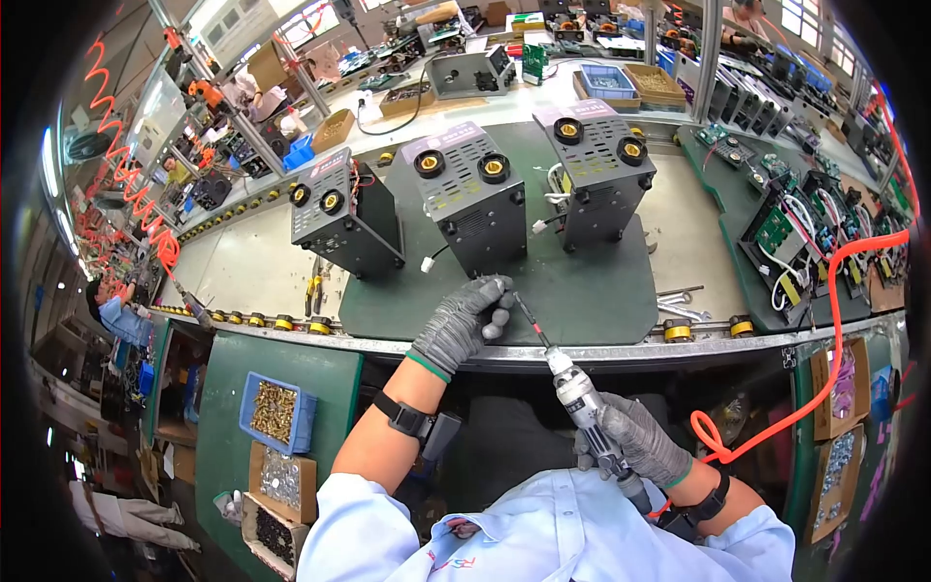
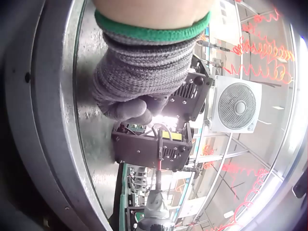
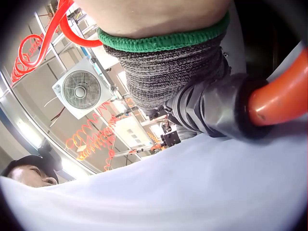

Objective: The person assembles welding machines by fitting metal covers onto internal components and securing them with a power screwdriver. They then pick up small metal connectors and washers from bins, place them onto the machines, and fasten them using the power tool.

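Note:
The gloved left hand (image 1: 464, 322) has its fingers curled at the front of the middle black metal unit (image 1: 477, 213); whether something small is between the fingertips cannot be told. In the left wrist view, the curled left hand (image 2: 139, 82) is in front of dark vented housings (image 2: 149, 151). A grey and white air screwdriver (image 1: 585, 403) is gripped by the gloved right hand (image 1: 645, 441), its long bit (image 1: 531, 318) pointing up beside the left fingertips. The right wrist view shows the right hand's glove (image 3: 168, 72) and the tool's hose end (image 3: 211, 108), fingers mostly hidden.
Two more black units (image 1: 346, 213) (image 1: 599, 175) stand on the green board (image 1: 388, 308). Pliers (image 1: 313, 291) lie left, wrenches (image 1: 682, 306) right. A blue bin of brass parts (image 1: 276, 412) sits at lower left. The orange air hose (image 1: 832, 330) arcs across the right side.

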`<state>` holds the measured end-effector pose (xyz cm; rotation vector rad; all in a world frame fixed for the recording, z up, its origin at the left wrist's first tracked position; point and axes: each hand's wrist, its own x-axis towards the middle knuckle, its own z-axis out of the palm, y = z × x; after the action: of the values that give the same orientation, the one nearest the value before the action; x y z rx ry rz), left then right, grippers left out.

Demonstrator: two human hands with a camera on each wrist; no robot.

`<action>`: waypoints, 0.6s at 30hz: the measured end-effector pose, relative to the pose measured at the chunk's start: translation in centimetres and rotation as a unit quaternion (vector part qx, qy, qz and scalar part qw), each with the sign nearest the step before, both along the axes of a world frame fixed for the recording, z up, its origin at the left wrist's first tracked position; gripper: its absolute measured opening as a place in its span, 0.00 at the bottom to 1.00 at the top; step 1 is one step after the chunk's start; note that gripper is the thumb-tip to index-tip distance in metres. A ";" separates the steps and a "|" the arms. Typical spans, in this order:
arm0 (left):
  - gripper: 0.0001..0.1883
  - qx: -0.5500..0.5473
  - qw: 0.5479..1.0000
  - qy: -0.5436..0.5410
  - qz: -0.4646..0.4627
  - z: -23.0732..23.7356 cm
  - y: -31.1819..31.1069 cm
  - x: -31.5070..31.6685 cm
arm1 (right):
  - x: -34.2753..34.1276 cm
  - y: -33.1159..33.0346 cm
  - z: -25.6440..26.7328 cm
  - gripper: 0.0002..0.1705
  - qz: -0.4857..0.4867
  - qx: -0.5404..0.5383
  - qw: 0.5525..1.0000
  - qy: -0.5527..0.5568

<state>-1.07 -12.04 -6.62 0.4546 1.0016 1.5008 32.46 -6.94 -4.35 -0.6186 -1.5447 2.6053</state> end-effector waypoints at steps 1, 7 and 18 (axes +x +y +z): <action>0.14 -0.013 0.999 0.004 0.032 0.4 0.0 0.5 | -0.1 0.1 0.0 0.46 0.003 0.003 1.000 -0.003; 0.13 -0.040 0.998 -0.038 0.030 -0.4 -0.3 0.5 | -0.4 0.2 0.1 0.47 0.004 0.001 1.000 -0.015; 0.16 -0.035 0.997 -0.062 0.019 1.0 -0.4 1.2 | -1.0 0.5 0.3 0.51 0.017 -0.001 1.000 -0.026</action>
<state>0.17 -12.40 -5.58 0.2906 0.9674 1.5029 31.45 -6.44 -4.09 -0.6706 -1.5812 2.6346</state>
